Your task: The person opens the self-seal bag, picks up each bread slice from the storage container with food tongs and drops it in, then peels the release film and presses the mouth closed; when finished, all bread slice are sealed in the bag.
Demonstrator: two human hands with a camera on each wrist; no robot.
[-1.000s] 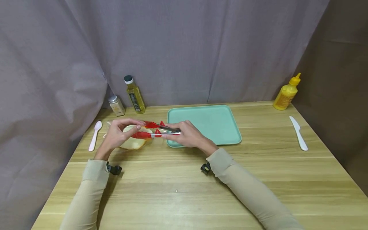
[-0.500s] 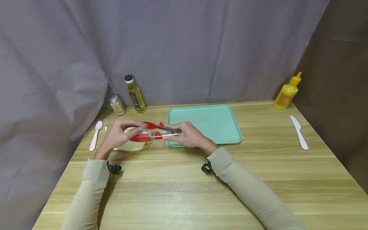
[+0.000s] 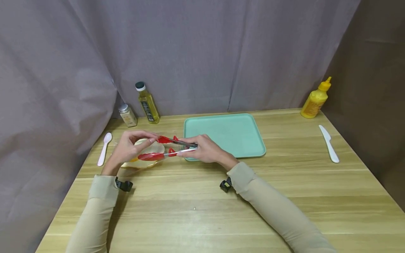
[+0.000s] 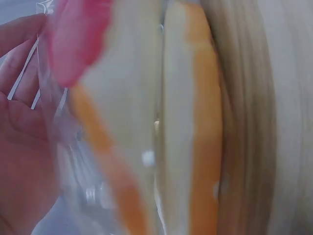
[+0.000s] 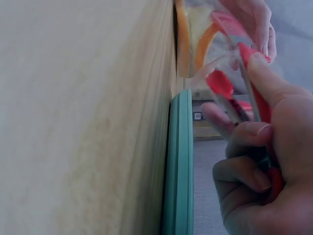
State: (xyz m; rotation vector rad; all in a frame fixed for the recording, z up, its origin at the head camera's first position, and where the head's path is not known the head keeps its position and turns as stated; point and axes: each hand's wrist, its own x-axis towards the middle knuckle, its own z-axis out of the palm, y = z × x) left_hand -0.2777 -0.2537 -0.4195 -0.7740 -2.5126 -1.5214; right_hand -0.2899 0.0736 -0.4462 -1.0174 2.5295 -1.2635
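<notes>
My left hand (image 3: pixel 126 149) pinches the mouth of a clear plastic bag (image 4: pixel 66 152) between thumb and fingers. Slices of bread (image 4: pixel 178 122) with orange-brown crusts are inside it, low over the table. My right hand (image 3: pixel 205 149) grips metal tongs (image 3: pixel 151 156) with red tips, its fingers curled round their handle end. The tong arms are spread apart, reaching left into the bag's mouth. One red tip lies over a slice's face in the left wrist view; the far tip is right by my left fingertips.
A mint-green tray (image 3: pixel 226 135) lies behind my right hand. At the back left stand a seasoning jar (image 3: pixel 128 116) and an oil bottle (image 3: pixel 148 105). A spoon (image 3: pixel 104 149) lies far left; a yellow squeeze bottle (image 3: pixel 314 100) and a white knife (image 3: pixel 329 144) are at the right.
The tong arms have spread wider, the near red tip shifting left and towards me over the bread. Both hands keep about the same place.
</notes>
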